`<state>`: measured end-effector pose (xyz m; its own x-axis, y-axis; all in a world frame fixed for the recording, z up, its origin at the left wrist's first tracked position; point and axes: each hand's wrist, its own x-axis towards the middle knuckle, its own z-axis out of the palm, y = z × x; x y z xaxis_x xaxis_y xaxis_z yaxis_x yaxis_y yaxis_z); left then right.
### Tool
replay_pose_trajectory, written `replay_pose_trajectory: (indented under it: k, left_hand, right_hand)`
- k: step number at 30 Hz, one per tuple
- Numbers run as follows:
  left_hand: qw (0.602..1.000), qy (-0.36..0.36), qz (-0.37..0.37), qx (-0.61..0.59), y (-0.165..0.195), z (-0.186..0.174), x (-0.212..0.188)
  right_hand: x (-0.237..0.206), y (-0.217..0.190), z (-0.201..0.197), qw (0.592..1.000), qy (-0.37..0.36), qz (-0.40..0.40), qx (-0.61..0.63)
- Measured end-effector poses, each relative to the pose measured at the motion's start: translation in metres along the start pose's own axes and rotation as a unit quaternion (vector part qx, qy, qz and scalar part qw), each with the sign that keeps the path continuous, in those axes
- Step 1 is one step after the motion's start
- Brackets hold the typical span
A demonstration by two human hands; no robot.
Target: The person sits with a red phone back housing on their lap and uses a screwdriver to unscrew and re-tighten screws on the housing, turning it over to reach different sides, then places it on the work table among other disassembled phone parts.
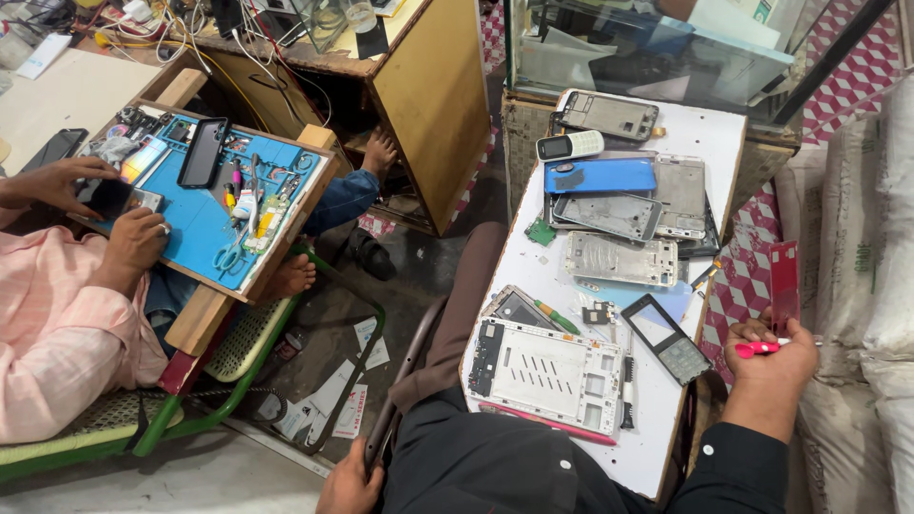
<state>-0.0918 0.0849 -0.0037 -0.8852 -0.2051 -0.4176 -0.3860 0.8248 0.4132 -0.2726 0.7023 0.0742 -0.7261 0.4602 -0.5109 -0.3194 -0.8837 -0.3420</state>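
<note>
Co-worker's hands (114,214) at far left, busy over blue mat (205,224); keep apart from wearer's own. Left hand (350,485) low at frame bottom, closed on chair arm (405,381), idle. White counter (709,133) crowded: 1 large white frame (547,371), blue back cover (600,175), keypad phone (666,338) near edge. Right hand (771,354) off counter's right side, fingers curled on pink tool (757,348) (red strip (784,281) just above). Step looks like tool picked, part not yet chosen; reaching back calls for clearing clutter.

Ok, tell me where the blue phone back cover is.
In the head view, the blue back cover lies at the white board's far end, just below the small keypad phone.
</note>
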Motion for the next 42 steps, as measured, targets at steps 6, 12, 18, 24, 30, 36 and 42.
replay_pose_trajectory:
  k: [6, 12, 18, 24, 30, 36, 42]
  left_hand:
    - [0.999, -0.017, -0.026, 0.013, -0.021, -0.026, 0.017]
    - [1.000, -0.009, -0.014, 0.016, -0.032, -0.035, 0.025]
    - [0.999, 0.027, 0.011, 0.017, -0.022, -0.024, 0.045]
    - [1.000, 0.014, -0.004, 0.005, 0.003, -0.021, 0.062]
    - [1.000, -0.003, -0.011, 0.018, -0.076, -0.051, 0.062]
    - [0.997, -0.069, -0.021, -0.012, -0.072, -0.060, 0.065]
    - [0.996, -0.066, -0.051, -0.024, -0.069, -0.044, 0.069]
  right_hand:
    - [-0.005, 0.037, 0.003, 0.999, 0.034, -0.005, 0.004]
    - [-0.002, 0.049, 0.000, 1.000, 0.023, 0.007, 0.002]
    - [0.019, 0.047, 0.013, 0.999, -0.016, 0.032, -0.009]
    - [0.022, 0.042, 0.043, 1.000, 0.009, -0.002, -0.023]
    - [-0.031, 0.124, 0.020, 0.999, -0.034, 0.025, -0.016]
    - [-0.036, 0.123, 0.026, 0.999, 0.022, -0.006, -0.036]
    - [-0.018, 0.117, 0.016, 0.998, 0.013, -0.026, -0.047]
